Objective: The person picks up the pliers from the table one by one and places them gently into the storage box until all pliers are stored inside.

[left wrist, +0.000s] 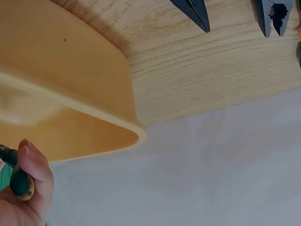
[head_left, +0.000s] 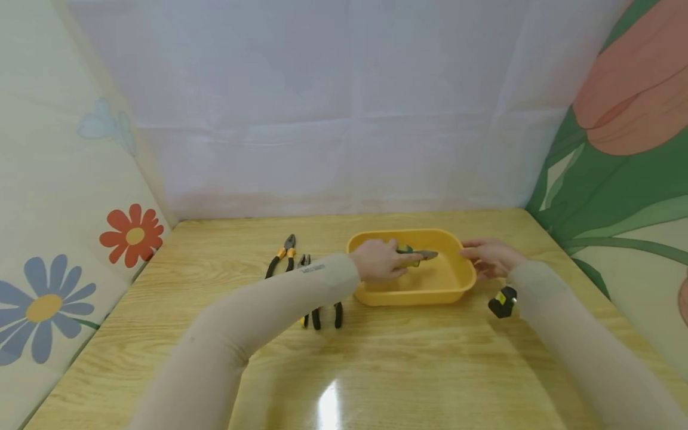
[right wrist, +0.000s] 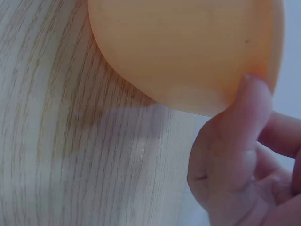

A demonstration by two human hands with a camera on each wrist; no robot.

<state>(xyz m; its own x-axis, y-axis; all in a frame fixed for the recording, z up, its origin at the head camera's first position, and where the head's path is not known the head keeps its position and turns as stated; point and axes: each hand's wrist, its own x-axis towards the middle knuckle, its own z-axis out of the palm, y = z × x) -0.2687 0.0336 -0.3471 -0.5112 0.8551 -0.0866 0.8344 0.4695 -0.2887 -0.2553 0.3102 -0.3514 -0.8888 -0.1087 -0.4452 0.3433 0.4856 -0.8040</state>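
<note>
My left hand (head_left: 378, 260) reaches over the yellow plastic tub (head_left: 411, 298) and grips pliers (head_left: 428, 254) with a grey head pointing right. In the left wrist view their dark green handle (left wrist: 19, 181) with a tan end lies against the thumb. Most of the grip is hidden. My right hand (head_left: 491, 258) is at the tub's right end. There the right wrist view shows the thumb (right wrist: 251, 106) against the outer wall close to the rim, with the other fingers behind, so the hand pinches the rim.
Left of the tub lie pliers with black and orange handles (head_left: 283, 254). More pliers (head_left: 316, 318) lie partly under the left sleeve. A small black block with a yellow label (head_left: 503, 301), resembling a tape measure, sits beside the right wrist. A white cloth (head_left: 333, 119) hangs behind the wooden table (head_left: 408, 370).
</note>
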